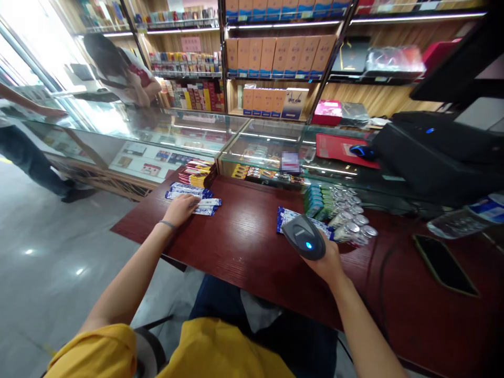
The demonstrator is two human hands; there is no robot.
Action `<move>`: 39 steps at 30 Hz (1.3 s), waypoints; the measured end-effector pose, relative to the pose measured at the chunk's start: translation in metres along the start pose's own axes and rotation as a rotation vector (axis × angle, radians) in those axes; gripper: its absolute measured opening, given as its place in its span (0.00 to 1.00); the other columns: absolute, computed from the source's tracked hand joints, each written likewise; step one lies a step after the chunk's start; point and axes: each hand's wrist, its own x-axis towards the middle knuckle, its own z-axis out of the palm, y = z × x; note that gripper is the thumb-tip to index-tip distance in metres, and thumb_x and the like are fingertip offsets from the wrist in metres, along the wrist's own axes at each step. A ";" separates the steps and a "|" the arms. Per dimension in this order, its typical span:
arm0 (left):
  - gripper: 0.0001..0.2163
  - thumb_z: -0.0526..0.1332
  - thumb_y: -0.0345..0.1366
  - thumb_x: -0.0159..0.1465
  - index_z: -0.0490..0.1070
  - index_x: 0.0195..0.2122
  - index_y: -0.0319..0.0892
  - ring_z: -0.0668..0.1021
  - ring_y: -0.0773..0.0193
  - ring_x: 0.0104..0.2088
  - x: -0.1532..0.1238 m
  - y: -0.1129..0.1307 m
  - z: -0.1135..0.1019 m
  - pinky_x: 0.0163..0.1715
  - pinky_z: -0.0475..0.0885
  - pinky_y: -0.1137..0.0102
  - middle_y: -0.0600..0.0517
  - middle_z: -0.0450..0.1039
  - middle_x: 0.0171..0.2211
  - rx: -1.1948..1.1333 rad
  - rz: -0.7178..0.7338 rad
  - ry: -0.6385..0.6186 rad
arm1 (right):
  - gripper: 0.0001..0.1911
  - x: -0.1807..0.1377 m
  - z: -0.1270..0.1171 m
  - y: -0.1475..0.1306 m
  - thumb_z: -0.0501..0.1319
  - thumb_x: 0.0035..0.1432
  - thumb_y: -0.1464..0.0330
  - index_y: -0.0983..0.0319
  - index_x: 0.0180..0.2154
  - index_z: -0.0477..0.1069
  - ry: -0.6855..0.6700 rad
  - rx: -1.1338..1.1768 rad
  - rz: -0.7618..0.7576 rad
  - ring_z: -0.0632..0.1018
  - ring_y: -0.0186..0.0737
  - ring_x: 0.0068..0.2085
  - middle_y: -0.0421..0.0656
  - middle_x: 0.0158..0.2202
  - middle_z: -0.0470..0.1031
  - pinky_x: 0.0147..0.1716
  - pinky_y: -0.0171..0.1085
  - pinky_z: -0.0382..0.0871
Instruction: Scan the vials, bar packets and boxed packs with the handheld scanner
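Observation:
My right hand (327, 262) is wrapped around a dark grey barcode scanner (302, 236) with a lit blue light on top. The scanner is held above the right part of the table and partly covers a blue-and-white packet (289, 214). On the left, my left hand (182, 208) rests at a small group of long blue-and-white packets (189, 189), its fingers closed on the end of one packet (210, 202). Just behind them is a stack of red-and-yellow packs (197, 173).
Right of the scanner stand green boxes (314, 199) and several small silver-topped cans (348, 215). A phone (444, 262) and a plastic bottle (459, 220) lie farther right. Glass display cases (255, 139) border the table's back. Two other people are at the left.

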 end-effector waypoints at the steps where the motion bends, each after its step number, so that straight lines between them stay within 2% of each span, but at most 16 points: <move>1: 0.15 0.54 0.42 0.69 0.78 0.47 0.44 0.78 0.49 0.49 0.000 0.001 0.000 0.55 0.71 0.56 0.42 0.79 0.47 0.007 -0.002 0.006 | 0.25 0.000 -0.001 0.001 0.68 0.53 0.64 0.57 0.54 0.73 -0.001 -0.002 0.012 0.85 0.53 0.33 0.45 0.38 0.84 0.31 0.44 0.80; 6: 0.16 0.51 0.44 0.71 0.78 0.44 0.44 0.79 0.48 0.48 0.002 0.006 0.000 0.52 0.72 0.56 0.42 0.80 0.45 0.046 -0.037 0.001 | 0.22 0.002 -0.006 -0.003 0.67 0.52 0.64 0.57 0.50 0.74 0.102 -0.012 0.044 0.85 0.54 0.33 0.44 0.34 0.84 0.31 0.45 0.81; 10: 0.18 0.50 0.45 0.72 0.76 0.49 0.44 0.79 0.49 0.48 0.015 0.031 0.000 0.51 0.71 0.59 0.43 0.80 0.48 -0.035 -0.112 0.106 | 0.22 0.004 -0.010 -0.004 0.67 0.52 0.65 0.57 0.50 0.74 0.167 -0.026 0.072 0.85 0.52 0.33 0.44 0.35 0.84 0.31 0.44 0.81; 13: 0.19 0.47 0.47 0.73 0.73 0.52 0.45 0.79 0.52 0.46 0.033 0.067 0.004 0.49 0.71 0.62 0.46 0.79 0.46 -0.203 -0.128 0.182 | 0.24 0.004 -0.012 -0.001 0.69 0.50 0.64 0.58 0.50 0.73 0.201 -0.020 0.121 0.85 0.52 0.35 0.45 0.37 0.84 0.34 0.45 0.81; 16: 0.18 0.47 0.46 0.73 0.71 0.51 0.44 0.78 0.57 0.45 0.057 0.114 0.017 0.49 0.71 0.66 0.48 0.79 0.43 -0.474 -0.096 0.202 | 0.25 0.003 -0.014 0.005 0.69 0.50 0.64 0.57 0.51 0.73 0.213 0.004 0.174 0.85 0.53 0.38 0.45 0.40 0.84 0.38 0.46 0.81; 18: 0.17 0.47 0.46 0.73 0.71 0.50 0.43 0.78 0.59 0.44 0.073 0.148 0.030 0.49 0.71 0.66 0.49 0.78 0.42 -0.628 -0.093 0.162 | 0.25 0.002 -0.017 0.010 0.69 0.50 0.63 0.57 0.51 0.72 0.196 0.005 0.216 0.85 0.53 0.39 0.45 0.40 0.84 0.39 0.46 0.81; 22: 0.16 0.51 0.48 0.72 0.69 0.51 0.44 0.78 0.58 0.49 0.095 0.211 0.061 0.51 0.71 0.64 0.48 0.77 0.48 -0.816 -0.103 0.027 | 0.28 -0.002 -0.024 0.022 0.70 0.50 0.61 0.58 0.53 0.72 0.172 -0.046 0.279 0.86 0.55 0.40 0.46 0.37 0.84 0.38 0.46 0.81; 25: 0.19 0.62 0.48 0.67 0.65 0.53 0.42 0.79 0.58 0.45 0.098 0.241 0.076 0.48 0.73 0.64 0.47 0.77 0.45 -0.948 -0.144 -0.128 | 0.27 -0.002 -0.031 0.024 0.69 0.49 0.60 0.59 0.52 0.72 0.185 -0.088 0.317 0.85 0.58 0.42 0.49 0.38 0.84 0.40 0.48 0.81; 27: 0.22 0.68 0.46 0.62 0.66 0.52 0.41 0.79 0.60 0.42 0.094 0.248 0.080 0.45 0.74 0.65 0.48 0.77 0.42 -1.029 -0.132 -0.222 | 0.25 -0.001 -0.035 0.022 0.69 0.50 0.60 0.59 0.50 0.72 0.181 -0.097 0.348 0.85 0.58 0.44 0.49 0.39 0.84 0.42 0.49 0.80; 32: 0.24 0.67 0.55 0.61 0.74 0.47 0.40 0.81 0.59 0.40 0.081 0.238 0.073 0.35 0.75 0.69 0.45 0.79 0.43 -1.297 -0.100 -0.422 | 0.25 0.005 -0.043 0.012 0.69 0.50 0.61 0.57 0.51 0.71 0.086 -0.076 0.404 0.85 0.54 0.41 0.46 0.39 0.85 0.39 0.44 0.79; 35: 0.27 0.70 0.58 0.56 0.77 0.47 0.40 0.82 0.58 0.40 0.079 0.232 0.068 0.34 0.77 0.69 0.45 0.80 0.44 -1.367 -0.162 -0.380 | 0.25 0.008 -0.045 0.005 0.68 0.51 0.61 0.56 0.52 0.71 0.000 -0.064 0.407 0.86 0.53 0.39 0.44 0.38 0.84 0.35 0.41 0.77; 39: 0.29 0.71 0.58 0.54 0.81 0.47 0.40 0.81 0.59 0.37 0.081 0.230 0.066 0.30 0.76 0.70 0.46 0.81 0.42 -1.326 -0.186 -0.291 | 0.25 0.010 -0.044 0.000 0.68 0.52 0.61 0.56 0.52 0.71 -0.049 -0.084 0.392 0.86 0.53 0.37 0.44 0.36 0.84 0.31 0.39 0.75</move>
